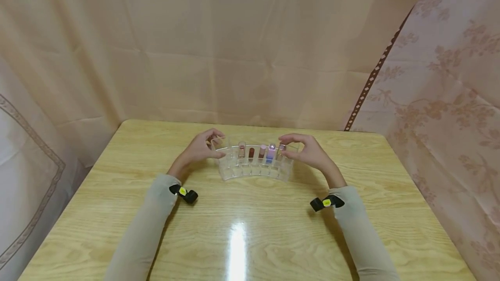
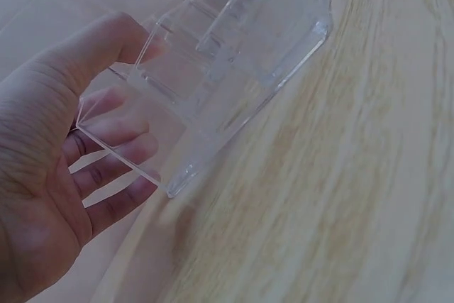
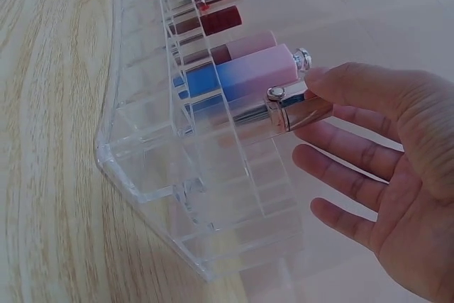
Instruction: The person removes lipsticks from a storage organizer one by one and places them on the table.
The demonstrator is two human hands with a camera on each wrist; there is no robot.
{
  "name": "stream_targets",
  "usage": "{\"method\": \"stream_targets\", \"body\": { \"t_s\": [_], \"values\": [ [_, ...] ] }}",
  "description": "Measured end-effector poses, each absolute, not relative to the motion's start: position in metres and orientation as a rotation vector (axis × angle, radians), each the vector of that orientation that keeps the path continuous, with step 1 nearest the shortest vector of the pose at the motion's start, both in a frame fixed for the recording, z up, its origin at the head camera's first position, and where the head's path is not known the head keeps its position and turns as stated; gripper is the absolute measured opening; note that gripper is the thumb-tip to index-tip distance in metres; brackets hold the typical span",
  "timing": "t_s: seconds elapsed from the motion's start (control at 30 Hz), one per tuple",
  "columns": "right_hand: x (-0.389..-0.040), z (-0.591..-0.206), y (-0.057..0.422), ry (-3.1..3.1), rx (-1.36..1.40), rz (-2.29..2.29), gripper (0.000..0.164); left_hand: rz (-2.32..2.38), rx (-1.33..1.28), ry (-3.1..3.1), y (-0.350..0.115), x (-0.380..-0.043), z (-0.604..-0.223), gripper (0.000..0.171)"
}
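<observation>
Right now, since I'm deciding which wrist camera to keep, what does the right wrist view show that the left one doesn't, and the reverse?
Only the right wrist view: the right grip, with its thumb and index finger at a shiny tube, and a pink-and-blue tube.
Only the left wrist view: the thumb and palm of the left grip.
Both: the clear holder and wood-grain tabletop. Tubes also appear at the left view's top edge, but cut off.

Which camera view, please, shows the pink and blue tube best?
The right wrist view shows the pink and blue tube best: it is large there, with the change from pink to blue plain. The head view shows it small, standing in the clear holder; in the left wrist view I cannot make it out.
</observation>
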State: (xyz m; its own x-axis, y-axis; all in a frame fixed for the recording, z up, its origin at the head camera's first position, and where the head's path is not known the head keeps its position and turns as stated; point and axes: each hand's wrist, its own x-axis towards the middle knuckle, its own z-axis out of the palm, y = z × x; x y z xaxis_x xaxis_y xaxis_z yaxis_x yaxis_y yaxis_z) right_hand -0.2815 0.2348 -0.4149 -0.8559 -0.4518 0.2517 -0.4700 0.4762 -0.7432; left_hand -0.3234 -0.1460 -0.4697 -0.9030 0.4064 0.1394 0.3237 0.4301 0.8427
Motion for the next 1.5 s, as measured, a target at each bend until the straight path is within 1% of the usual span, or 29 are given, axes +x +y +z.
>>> {"method": "stream_targets", "body": {
  "t_s": [0.47,0.63,1.5],
  "values": [
    [-0.2840,-0.4213,0.2336,-2.700,0.809,1.331,0.036,1.497,0.647,2.585,-0.1457,-0.3207,-0.4675,0.059],
    [-0.2840,-0.4204,0.2333,-2.691,0.811,1.300,0.035,1.505,0.656,2.596,-0.1448,-0.3211,-0.4688,0.057],
    [-0.2822,-0.4195,0.2310,-2.692,0.814,1.264,0.032,1.491,0.671,2.596,-0.1466,-0.3219,-0.4716,0.060]
  ]
}}
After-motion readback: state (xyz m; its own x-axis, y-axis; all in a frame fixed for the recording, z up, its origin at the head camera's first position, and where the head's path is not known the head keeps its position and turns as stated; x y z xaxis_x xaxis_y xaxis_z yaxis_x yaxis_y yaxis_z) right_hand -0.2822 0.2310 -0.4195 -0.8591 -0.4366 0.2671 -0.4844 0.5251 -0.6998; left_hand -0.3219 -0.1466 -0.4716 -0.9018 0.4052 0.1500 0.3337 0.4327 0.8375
